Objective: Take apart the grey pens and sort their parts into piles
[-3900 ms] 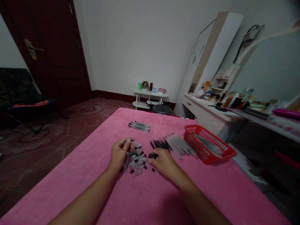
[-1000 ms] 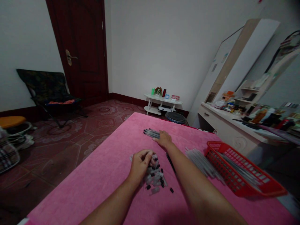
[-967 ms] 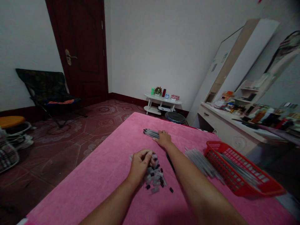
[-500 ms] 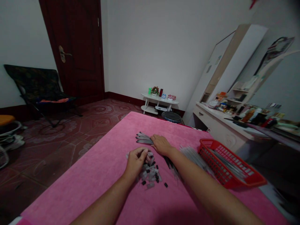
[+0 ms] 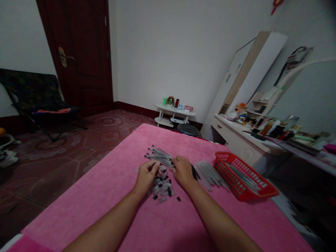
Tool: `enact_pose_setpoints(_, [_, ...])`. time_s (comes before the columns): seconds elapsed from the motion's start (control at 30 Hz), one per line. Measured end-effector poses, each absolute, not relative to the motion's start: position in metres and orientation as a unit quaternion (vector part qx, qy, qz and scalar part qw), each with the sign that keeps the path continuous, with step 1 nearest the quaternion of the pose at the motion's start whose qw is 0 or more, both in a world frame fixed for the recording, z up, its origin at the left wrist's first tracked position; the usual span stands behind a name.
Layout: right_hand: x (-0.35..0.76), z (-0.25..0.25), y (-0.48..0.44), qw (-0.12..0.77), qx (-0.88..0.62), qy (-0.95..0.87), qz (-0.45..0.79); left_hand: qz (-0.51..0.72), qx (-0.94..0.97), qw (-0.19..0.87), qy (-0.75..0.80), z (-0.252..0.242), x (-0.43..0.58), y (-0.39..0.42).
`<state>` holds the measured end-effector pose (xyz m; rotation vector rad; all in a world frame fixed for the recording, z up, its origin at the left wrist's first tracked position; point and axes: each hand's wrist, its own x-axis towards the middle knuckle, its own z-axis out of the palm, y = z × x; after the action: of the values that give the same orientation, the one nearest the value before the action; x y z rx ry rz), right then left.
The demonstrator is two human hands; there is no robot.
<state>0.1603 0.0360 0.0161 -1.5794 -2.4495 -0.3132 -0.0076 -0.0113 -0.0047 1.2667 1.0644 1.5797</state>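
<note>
My left hand is closed, thumb and fingers pinched together at the left edge of a pile of small clear and black caps. Whatever sits between those fingertips is too small and hidden to make out. My right hand rests palm down with fingers bent and thumb apart, by the near ends of several clear pens with dark tips. These pens lie fanned on the pink cloth beyond both hands. Some black pen parts show just right of my right hand, partly covered by it.
Clear pen barrels lie in a row right of my right hand. Beside them stands a red plastic basket with more barrels inside. The pink cloth covers the table. A cluttered white dresser stands at the right.
My right hand has drawn back from over the pens, which now lie spread with more of their length showing. My left hand stays pinched by the caps. The view has shifted slightly right.
</note>
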Motion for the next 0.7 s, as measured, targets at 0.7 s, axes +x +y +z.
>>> enact_pose_setpoints(0.7, [0.139, 0.007, 0.038, 0.175, -0.553, -0.81, -0.086, 0.625, 0.522, 0.389, 0.43, -0.005, -0.009, -0.013])
